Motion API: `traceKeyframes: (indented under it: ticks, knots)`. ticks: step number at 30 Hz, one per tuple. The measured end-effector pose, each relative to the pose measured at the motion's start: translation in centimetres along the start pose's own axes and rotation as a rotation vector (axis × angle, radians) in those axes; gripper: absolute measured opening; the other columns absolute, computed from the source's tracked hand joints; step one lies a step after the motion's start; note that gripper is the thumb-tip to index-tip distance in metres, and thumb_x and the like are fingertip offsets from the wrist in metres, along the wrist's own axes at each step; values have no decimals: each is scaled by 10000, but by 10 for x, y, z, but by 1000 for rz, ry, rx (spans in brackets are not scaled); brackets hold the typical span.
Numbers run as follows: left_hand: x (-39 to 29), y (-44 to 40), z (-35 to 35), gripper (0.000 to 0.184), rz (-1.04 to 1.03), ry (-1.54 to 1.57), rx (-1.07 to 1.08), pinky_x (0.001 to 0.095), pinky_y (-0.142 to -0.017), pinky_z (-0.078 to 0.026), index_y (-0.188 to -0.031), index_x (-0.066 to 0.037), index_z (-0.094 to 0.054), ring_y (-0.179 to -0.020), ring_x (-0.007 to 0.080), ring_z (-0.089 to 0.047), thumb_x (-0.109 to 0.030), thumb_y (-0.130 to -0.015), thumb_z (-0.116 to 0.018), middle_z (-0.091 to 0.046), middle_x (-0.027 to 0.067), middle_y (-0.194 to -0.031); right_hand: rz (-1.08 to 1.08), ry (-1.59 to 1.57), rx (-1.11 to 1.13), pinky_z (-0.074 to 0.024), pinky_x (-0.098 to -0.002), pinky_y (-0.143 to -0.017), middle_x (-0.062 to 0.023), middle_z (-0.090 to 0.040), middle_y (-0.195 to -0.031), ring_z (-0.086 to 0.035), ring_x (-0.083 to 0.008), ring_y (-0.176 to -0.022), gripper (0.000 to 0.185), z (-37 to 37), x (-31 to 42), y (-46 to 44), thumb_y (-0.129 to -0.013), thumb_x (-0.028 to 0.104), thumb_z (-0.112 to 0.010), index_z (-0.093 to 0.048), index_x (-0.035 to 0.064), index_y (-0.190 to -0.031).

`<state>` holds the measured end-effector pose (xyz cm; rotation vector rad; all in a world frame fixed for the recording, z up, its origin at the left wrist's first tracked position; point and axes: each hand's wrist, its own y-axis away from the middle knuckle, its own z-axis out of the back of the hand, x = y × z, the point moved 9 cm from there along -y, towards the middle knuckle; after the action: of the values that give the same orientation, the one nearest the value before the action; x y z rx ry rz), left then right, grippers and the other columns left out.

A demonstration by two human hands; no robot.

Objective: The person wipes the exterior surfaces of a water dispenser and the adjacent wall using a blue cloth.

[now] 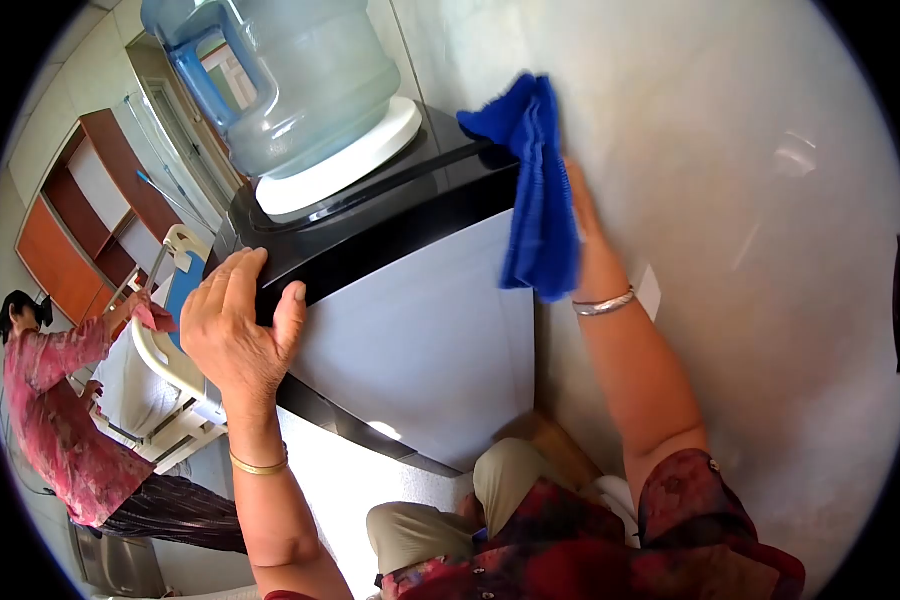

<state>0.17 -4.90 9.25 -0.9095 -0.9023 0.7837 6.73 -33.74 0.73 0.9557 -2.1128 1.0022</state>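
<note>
At the right-hand front corner of the water dispenser (430, 320), in the head view, a blue cloth (543, 200) hangs beside the wall (750, 260), its upper part over the black top edge and its lower part down past the pale front panel. The right hand (592, 235) is behind the cloth on the wall side; the cloth hides most of its fingers, so whether the grip is spread or pinching cannot be told. A silver bracelet (604, 304) circles that wrist.

At the left front corner of the dispenser, the left hand (235, 325) lies against the black edge, its grip spread, thumb apart from the fingers, and nothing pinched in it. A gold bracelet (259, 466) is on this forearm.

On the dispenser's top, a white ring (355, 160) surrounds the base of a large clear bottle (320, 90) with a handle on its left side.

Past the dispenser's left edge, a co-worker (70, 400) in a pink patterned top has one hand on a pink cloth (156, 314) near the cream rail of a bed (170, 365). Behind the bed stands a brown cabinet (120, 180). Below, the wearer's bent knees (420, 530) are near the dispenser's foot.
</note>
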Motion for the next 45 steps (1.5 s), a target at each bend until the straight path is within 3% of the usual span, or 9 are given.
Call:
traceKeyframes:
  ticks: [9,23,27,29,30,33,40,43,45]
  knots:
    - [4,-35,-44,426,12,-45,-20,327,-735,-444,-858,-63,-641,-815,248,-626,-473,-762,-577,-660,80,-861,-326,45,61,-430,-260,-586,-4,-595,-739,-506,-95,-621,319,42,-135,-44,-901,262,-487,-628,-24,-912]
    - [-36,-143,-96,350,43,-112,73,340,-707,-447,-942,-59,-638,-772,279,-615,-373,-836,-528,-655,101,-868,-732,457,47,-442,-262,-604,-21,-610,-756,-532,-109,-636,318,257,-265,3,-894,267,-493,-634,-12,-950]
    - [-36,-159,-94,357,47,-106,50,340,-688,-444,-935,-66,-641,-737,270,-611,-389,-840,-522,-656,90,-837,-728,108,-104,-444,-289,-585,-9,-557,-673,-512,-130,-619,207,272,-286,0,-886,236,-512,-623,63,-861]
    - [-37,-164,-84,362,52,-92,41,337,-675,-443,-928,-75,-645,-715,264,-606,-402,-843,-517,-655,80,-814,-551,643,-137,-428,-287,-576,-15,-565,-690,-498,-127,-609,227,270,-272,-22,-883,212,-524,-629,14,-920]
    - [-34,-158,-80,362,53,-99,39,337,-675,-443,-928,-75,-645,-715,264,-606,-402,-843,-517,-655,80,-814,-601,429,-240,-418,-257,-560,-17,-574,-710,-487,-91,-611,230,228,-208,-20,-894,178,-509,-624,-9,-963]
    - [-37,-151,-80,359,41,-117,43,331,-671,-441,-926,-81,-646,-716,257,-607,-404,-844,-513,-654,75,-816,-526,173,-215,-409,-220,-556,-2,-570,-723,-484,-60,-619,226,176,-146,-43,-907,169,-493,-623,-9,-958]
    - [-44,-163,-82,342,33,-113,28,324,-685,-440,-922,-75,-645,-731,252,-606,-383,-840,-523,-656,71,-836,-169,9,113,-393,-210,-619,37,-533,-760,-441,-45,-692,227,81,14,-111,-910,176,-518,-599,-24,-978]
    - [-46,-166,-78,329,26,-113,20,325,-683,-440,-916,-74,-646,-735,253,-607,-373,-837,-532,-656,72,-839,-3,-68,231,-428,-238,-732,-26,-574,-908,-519,-114,-803,241,54,52,-117,-868,111,-558,-551,-16,-1072]
    - [-50,-162,-72,323,19,-120,5,326,-679,-441,-913,-75,-647,-735,254,-608,-368,-835,-537,-657,72,-841,607,367,195,-425,-306,-865,-127,-544,-1100,-545,-251,-991,395,45,97,-96,-793,66,-613,-489,-5,-1161]
